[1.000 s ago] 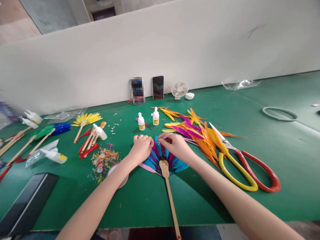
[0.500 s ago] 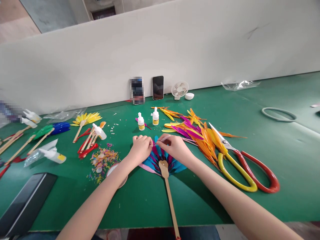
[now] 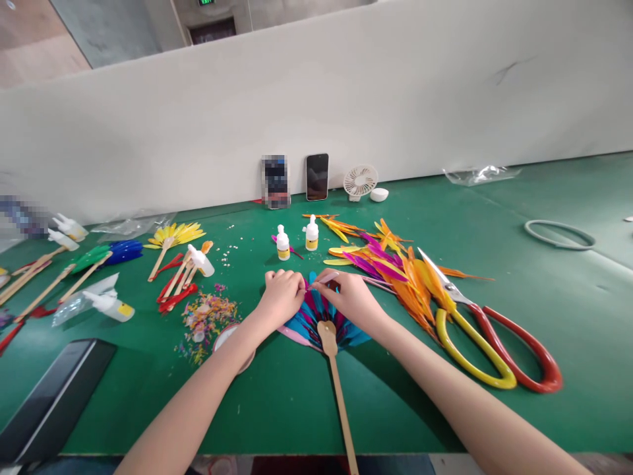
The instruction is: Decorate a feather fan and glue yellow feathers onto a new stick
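Observation:
A feather fan of blue and magenta feathers [image 3: 297,324] lies before me, its wooden handle [image 3: 338,396] pointing toward me over the table's edge. A thin pale pink strip [image 3: 302,338] runs along the fan's lower left rim and passes under my left hand [image 3: 283,293]. The left fingers are closed in a pinch at the fan's upper edge, on what looks like that strip. Close beside it, my right hand [image 3: 352,295] pinches a pale pink length of strip between thumb and fingers. More of the strip shows to the right of this hand. The fingertips partly hide what they grip.
Large scissors [image 3: 475,349] with yellow and red handles lie at right beside loose orange feathers [image 3: 413,290]. Two glue bottles [image 3: 283,244] stand beyond my hands. Confetti [image 3: 208,320], a round dish [image 3: 230,336], several small fans [image 3: 173,236] and a dark box [image 3: 59,396] are at left.
The whole view has shifted slightly right and down. Both hands remain at the fan's upper edge, with their fingertips pinched close together.

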`<action>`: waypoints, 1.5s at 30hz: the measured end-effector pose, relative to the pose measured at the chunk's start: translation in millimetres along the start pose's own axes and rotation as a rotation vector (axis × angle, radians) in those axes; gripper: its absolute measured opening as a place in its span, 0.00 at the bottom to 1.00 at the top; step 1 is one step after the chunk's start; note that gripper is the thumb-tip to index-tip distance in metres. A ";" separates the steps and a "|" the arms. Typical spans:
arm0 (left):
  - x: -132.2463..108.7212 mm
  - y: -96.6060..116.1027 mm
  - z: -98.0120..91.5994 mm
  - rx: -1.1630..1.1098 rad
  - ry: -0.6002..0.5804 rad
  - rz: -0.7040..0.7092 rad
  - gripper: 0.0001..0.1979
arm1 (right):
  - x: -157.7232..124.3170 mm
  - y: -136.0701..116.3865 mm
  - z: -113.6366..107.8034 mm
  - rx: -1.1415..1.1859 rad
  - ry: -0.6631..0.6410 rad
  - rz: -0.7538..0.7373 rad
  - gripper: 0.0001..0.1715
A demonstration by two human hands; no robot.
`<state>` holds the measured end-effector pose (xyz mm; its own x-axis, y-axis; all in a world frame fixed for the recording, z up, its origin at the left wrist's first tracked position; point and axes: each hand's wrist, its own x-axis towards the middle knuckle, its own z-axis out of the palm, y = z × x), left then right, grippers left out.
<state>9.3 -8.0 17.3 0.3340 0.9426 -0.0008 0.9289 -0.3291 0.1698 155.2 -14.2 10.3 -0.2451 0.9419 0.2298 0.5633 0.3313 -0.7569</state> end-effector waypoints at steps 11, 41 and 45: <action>-0.8 0.3 -0.1 0.003 0.004 0.001 0.05 | 0.4 -0.6 1.7 -0.033 -0.017 -0.008 0.09; -5.9 -3.4 -5.1 -0.050 0.067 0.036 0.10 | 0.0 1.1 2.4 -0.067 -0.014 -0.036 0.09; -8.3 -6.4 -5.2 -0.006 0.091 0.102 0.11 | 0.3 1.0 2.5 -0.057 -0.014 -0.024 0.09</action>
<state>-0.2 -13.4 21.3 0.4103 0.9058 0.1058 0.8900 -0.4231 0.1700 153.7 -13.7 8.1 -0.2698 0.9330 0.2384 0.6010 0.3565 -0.7154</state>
